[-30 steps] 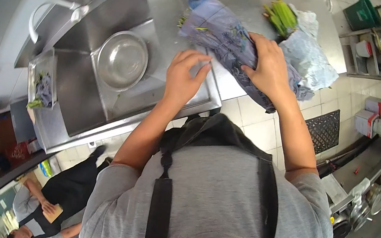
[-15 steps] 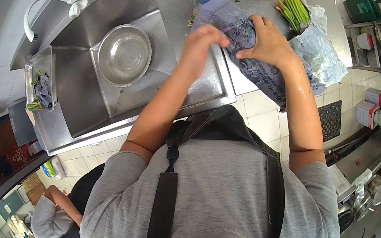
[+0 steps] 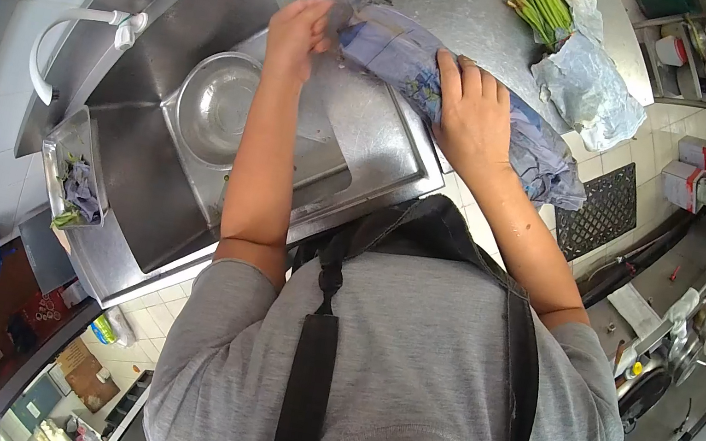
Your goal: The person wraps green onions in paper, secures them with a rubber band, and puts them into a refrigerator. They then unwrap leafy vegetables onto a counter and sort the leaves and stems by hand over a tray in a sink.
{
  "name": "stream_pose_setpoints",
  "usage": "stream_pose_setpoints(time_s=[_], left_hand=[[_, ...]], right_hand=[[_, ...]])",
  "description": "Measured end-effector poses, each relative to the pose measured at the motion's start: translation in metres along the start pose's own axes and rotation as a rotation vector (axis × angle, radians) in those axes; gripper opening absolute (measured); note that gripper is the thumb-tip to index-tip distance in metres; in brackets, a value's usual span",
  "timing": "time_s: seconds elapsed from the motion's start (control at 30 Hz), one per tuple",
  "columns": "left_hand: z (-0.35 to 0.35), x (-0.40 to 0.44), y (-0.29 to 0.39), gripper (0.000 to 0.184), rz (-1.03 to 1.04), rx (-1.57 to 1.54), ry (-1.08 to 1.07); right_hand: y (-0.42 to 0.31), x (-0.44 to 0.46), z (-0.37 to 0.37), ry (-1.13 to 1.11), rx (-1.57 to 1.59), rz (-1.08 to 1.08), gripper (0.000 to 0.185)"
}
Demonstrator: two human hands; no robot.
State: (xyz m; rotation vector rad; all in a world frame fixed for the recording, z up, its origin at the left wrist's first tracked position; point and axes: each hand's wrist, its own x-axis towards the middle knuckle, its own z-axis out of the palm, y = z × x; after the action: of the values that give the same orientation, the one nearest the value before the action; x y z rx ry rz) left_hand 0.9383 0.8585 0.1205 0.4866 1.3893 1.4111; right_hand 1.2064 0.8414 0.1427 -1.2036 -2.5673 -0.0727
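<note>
The right hand (image 3: 474, 110) is clasped over the wrapped bundle (image 3: 404, 53), grasping it from above; its thumb is out of my sight. The left hand (image 3: 298, 36), blurred, is curled near the bundle's sink-side end; I cannot tell whether it pinches the wrapping. The bundle lies slantwise on the steel counter (image 3: 461, 19), one end seeming to project past the edge. In my judgement, good handling calls for even, light pressure from the right palm, bearing nearest the supported part, with the left fingers working close to the wrap so nothing is crushed or torn. Count: one wrapped bundle; beside it, one bunch of green stalks (image 3: 542, 9), individual stems not countable, touching one pale crumpled wrapper (image 3: 586, 82); in the sink (image 3: 145, 176), one metal bowl (image 3: 218, 105), partly behind the left forearm; one white faucet (image 3: 81, 13); one container (image 3: 68, 137) of scraps (image 3: 81, 186).
</note>
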Motion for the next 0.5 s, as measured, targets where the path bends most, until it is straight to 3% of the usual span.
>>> stream_pose_setpoints(time_s=[0.07, 0.17, 0.27, 0.4, 0.5], left_hand=[[-0.045, 0.008, -0.044, 0.01, -0.077, -0.163, -0.02], [-0.041, -0.032, -0.068, 0.012, -0.144, -0.124, -0.014], [-0.041, -0.04, -0.07, 0.013, -0.081, -0.182, -0.02], [-0.037, -0.019, -0.06, 0.013, -0.098, -0.23, -0.043], [-0.03, 0.003, -0.05, 0.013, -0.128, -0.265, -0.092]], right_hand=[[0.001, 0.002, -0.004, -0.047, 0.046, 0.025, 0.083], [0.009, 0.022, -0.023, -0.361, 0.113, 0.122, 0.094], [0.037, 0.038, -0.005, -0.408, 0.201, 0.107, 0.105], [0.063, 0.065, -0.004, -0.685, 0.344, 0.092, 0.101], [0.085, 0.081, -0.009, -0.816, 0.784, 0.091, 0.092]])
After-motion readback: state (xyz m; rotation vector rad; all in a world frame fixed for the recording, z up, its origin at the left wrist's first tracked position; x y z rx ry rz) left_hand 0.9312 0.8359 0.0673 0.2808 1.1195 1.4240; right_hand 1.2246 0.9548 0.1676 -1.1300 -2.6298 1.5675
